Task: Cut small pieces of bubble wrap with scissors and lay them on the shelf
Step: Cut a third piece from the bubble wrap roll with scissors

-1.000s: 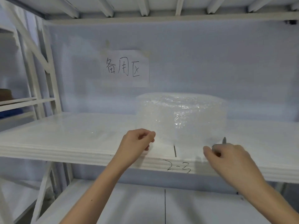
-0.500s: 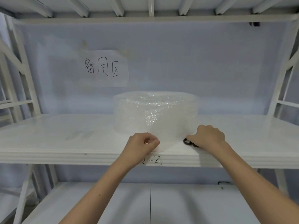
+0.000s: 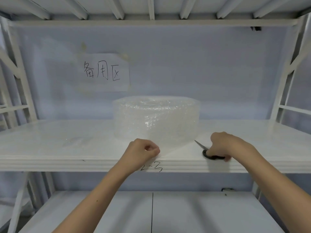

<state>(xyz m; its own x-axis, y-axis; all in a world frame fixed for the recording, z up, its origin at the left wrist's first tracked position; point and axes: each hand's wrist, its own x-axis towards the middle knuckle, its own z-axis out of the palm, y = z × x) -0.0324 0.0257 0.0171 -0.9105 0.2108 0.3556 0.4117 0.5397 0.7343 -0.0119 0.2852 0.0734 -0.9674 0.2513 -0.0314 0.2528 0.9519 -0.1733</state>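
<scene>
Right hand [image 3: 225,145] has now closed round the black-handled scissors [image 3: 207,151] on the white shelf [image 3: 67,148]; left hand [image 3: 141,153] pinches the clear bubble-wrap roll's [image 3: 156,118] loose end, so cutting looks imminent.

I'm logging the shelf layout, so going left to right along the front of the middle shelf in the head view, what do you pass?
Left hand pinching the bubble wrap → scissors → right hand gripping their handles.

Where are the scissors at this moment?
The scissors lie on the shelf near its front edge, right of the bubble wrap roll, with the right hand gripping their black handles.
</scene>
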